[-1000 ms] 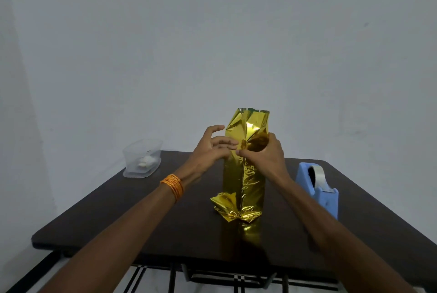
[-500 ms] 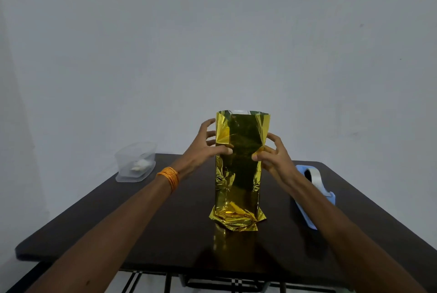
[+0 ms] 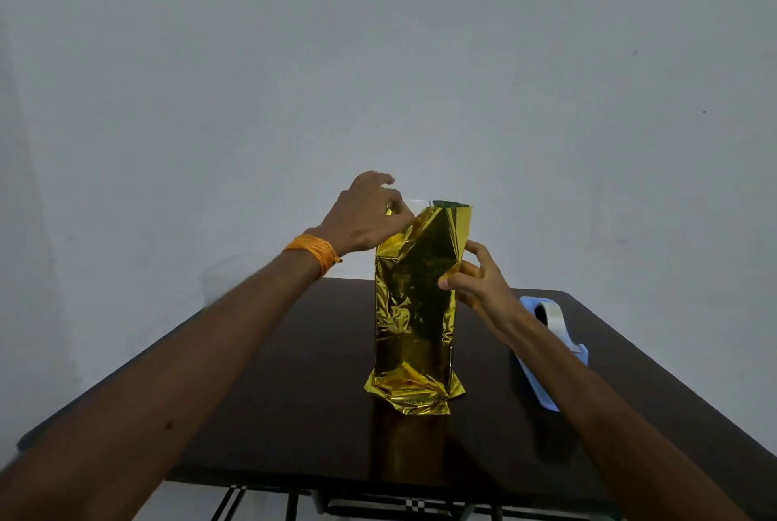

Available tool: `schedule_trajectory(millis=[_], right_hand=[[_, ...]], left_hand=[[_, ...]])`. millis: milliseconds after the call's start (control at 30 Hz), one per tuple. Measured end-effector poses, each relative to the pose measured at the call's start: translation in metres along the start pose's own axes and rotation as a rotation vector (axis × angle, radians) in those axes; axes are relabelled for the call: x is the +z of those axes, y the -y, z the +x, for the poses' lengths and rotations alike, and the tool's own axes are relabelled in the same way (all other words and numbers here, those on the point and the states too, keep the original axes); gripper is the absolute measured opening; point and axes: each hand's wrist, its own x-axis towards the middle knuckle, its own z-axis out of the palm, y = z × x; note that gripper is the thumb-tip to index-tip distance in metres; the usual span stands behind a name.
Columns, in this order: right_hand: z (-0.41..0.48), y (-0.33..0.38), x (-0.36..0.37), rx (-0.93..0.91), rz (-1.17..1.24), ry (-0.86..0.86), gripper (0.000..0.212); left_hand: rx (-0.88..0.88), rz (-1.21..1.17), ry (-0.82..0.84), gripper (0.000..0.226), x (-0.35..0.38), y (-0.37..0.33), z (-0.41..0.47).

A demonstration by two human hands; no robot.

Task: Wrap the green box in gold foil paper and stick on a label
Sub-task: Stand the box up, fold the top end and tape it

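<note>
Gold foil (image 3: 414, 310) round green box (image 3: 447, 204), upright at table (image 3: 294, 373) ctr.
L hand (image 3: 370, 213) pinches foil's top-left corner; R hand (image 3: 479, 285) pinches upper right edge. Box shows only as a sliver at top. Blue tape dispenser (image 3: 546, 314) sits near, partly behind R forearm.

We log gold foil paper (image 3: 414, 310), mirror-glossy metallic and crinkled, table (image 3: 302, 394) top smooth, polished, tape dispenser (image 3: 538, 390) matt plastic, its tape roll (image 3: 555, 318) glossy translucent, wristband (image 3: 315, 251) of thread, wall (image 3: 378, 58) matt

Left hand (image 3: 370, 213) risen to foil (image 3: 414, 310) top corner, pinching.
</note>
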Motion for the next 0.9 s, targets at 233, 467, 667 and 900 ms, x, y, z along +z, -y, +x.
schedule_trajectory(millis=[233,467,667,900], right_hand=[[0.001,0.001,-0.003,0.017,-0.029,0.024,0.091],[0.002,-0.002,-0.008,0.034,0.051,0.018,0.087],[0.007,-0.001,-0.004,0.004,0.013,0.063,0.087],[0.0,0.005,-0.008,-0.113,-0.073,-0.056,0.097]], left_hand=[[-0.022,0.023,0.121,0.028,-0.009,0.001,0.01],[-0.142,-0.614,0.148,0.022,-0.024,0.017,-0.011],[-0.098,-0.492,0.238,0.038,-0.018,0.002,-0.01],[-0.009,-0.396,0.139,0.024,-0.009,-0.011,0.002]])
